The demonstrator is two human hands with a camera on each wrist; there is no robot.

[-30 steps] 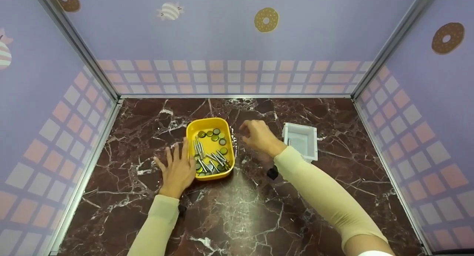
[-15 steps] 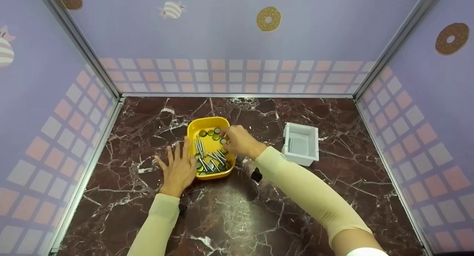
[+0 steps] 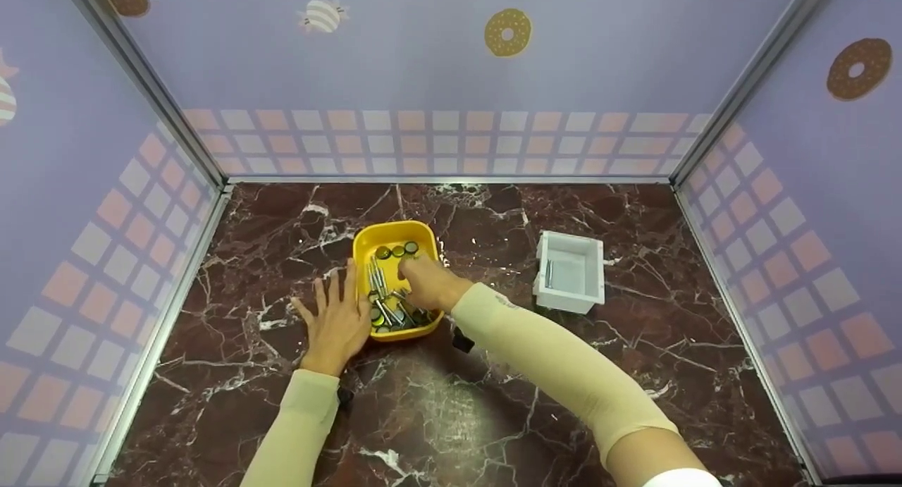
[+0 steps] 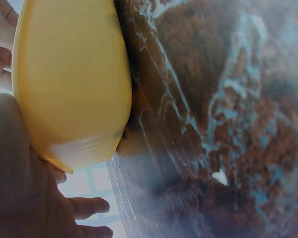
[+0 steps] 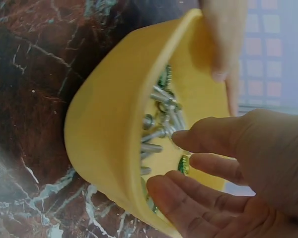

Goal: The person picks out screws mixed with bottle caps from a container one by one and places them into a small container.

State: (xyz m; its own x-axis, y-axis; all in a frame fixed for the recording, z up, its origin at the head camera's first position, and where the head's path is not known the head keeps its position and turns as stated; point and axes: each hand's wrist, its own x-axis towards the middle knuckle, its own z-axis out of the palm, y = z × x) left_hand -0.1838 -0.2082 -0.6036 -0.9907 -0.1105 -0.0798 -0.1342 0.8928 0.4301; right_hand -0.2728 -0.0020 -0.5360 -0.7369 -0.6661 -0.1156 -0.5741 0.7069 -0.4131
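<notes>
A yellow plastic tub (image 3: 394, 230) stands before me, with several bottle caps (image 3: 411, 248) and silver metal bolts (image 3: 378, 279) lying inside. My left hand (image 3: 336, 326) rests against the tub's left side, fingers spread and straight. In the left wrist view its thumb side lies along the tub's rim (image 4: 21, 74). My right hand (image 3: 431, 281) reaches over the right rim into the tub and hides part of its contents. From the right wrist view, the thumb (image 5: 188, 141) and fingers (image 5: 171, 193) are apart, close over the bolts (image 5: 161, 131), with nothing held between them.
To the right stands a white rectangular box (image 3: 569, 301) with a silver bolt (image 3: 550, 273) inside. Both containers sit on a dark red marbled surface (image 3: 479, 416). Purple patterned walls (image 3: 423, 57) enclose it at the back and both sides.
My right hand has moved left from beside the white box, over the tub's right rim and down into the tub. The left hand has stayed at the tub's left side.
</notes>
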